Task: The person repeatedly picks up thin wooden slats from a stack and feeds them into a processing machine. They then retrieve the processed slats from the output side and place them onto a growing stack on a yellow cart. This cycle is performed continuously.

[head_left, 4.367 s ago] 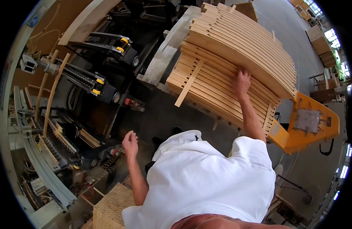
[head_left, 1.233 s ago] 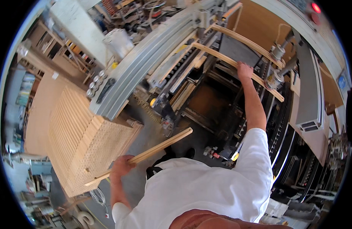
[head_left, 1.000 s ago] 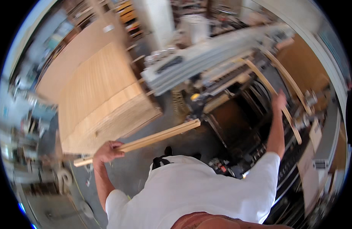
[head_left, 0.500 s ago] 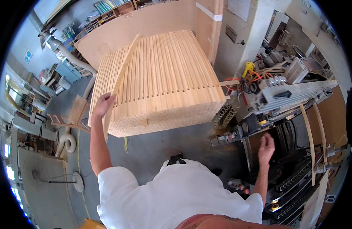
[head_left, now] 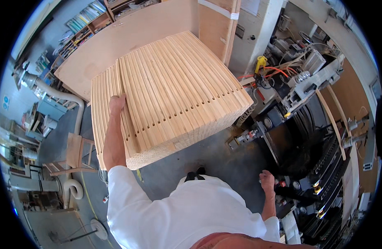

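the left hand (head_left: 117,103) lay on top of the stack of wooden slats (head_left: 174,89), fingers closed over one slat near the stack's left side. the slats ran lengthwise away from the person, slightly curved, with a row of small holes across their near ends. the right hand (head_left: 267,181) hung loosely open, holding nothing, near the dark machine (head_left: 319,166). a blue round sign (head_left: 5,101) sat on the far left wall, and a pale paper sheet (head_left: 251,6) on the wall beyond the stack.
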A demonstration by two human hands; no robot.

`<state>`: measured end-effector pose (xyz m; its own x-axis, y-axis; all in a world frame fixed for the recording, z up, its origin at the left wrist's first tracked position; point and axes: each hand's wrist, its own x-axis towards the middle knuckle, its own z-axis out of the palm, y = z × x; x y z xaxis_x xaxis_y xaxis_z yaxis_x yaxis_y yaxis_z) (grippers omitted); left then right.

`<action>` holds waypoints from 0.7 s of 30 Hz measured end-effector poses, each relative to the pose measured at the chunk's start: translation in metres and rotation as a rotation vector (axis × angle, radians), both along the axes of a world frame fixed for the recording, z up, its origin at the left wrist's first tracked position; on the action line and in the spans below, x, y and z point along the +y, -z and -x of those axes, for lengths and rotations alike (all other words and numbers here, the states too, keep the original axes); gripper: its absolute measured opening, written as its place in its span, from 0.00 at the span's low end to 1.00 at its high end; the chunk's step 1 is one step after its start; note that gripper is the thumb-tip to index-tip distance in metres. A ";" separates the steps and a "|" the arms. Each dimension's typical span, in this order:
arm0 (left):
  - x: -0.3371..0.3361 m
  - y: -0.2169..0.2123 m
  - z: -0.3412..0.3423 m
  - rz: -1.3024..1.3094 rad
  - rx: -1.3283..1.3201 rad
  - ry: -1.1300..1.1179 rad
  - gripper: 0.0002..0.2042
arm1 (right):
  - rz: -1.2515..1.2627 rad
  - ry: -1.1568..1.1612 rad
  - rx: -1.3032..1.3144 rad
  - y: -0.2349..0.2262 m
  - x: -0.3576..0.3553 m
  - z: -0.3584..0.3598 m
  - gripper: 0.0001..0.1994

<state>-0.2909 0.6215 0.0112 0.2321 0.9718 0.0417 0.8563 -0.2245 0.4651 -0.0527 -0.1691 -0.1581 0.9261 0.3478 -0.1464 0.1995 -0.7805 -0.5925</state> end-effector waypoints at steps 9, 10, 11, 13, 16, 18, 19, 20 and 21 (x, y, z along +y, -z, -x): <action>0.061 0.022 0.039 -0.469 -0.023 0.008 0.27 | 0.024 -0.015 0.034 0.006 -0.014 0.062 0.15; 0.043 0.029 0.017 -0.501 -0.091 0.122 0.24 | 0.025 0.076 -0.041 -0.002 -0.027 0.077 0.16; 0.018 0.029 -0.012 -0.530 -0.162 0.248 0.21 | -0.005 0.159 -0.098 -0.015 -0.044 0.088 0.16; -0.051 0.007 -0.041 -0.457 -0.495 0.334 0.20 | -0.014 0.317 -0.115 -0.050 -0.065 0.106 0.14; -0.243 -0.045 -0.081 -0.312 -0.741 0.492 0.18 | -0.100 0.485 -0.273 -0.059 -0.120 0.148 0.13; -0.351 -0.025 -0.115 -0.235 -0.758 0.774 0.16 | -0.074 0.607 -0.393 -0.076 -0.168 0.181 0.12; -0.374 0.005 -0.137 -0.202 -0.716 1.001 0.15 | -0.022 0.698 -0.481 -0.080 -0.189 0.200 0.13; -0.404 0.041 -0.159 -0.170 -0.665 1.218 0.14 | 0.041 0.778 -0.563 -0.077 -0.216 0.222 0.14; -0.416 0.015 -0.166 -0.112 -0.575 1.310 0.13 | 0.054 0.874 -0.644 -0.093 -0.199 0.240 0.15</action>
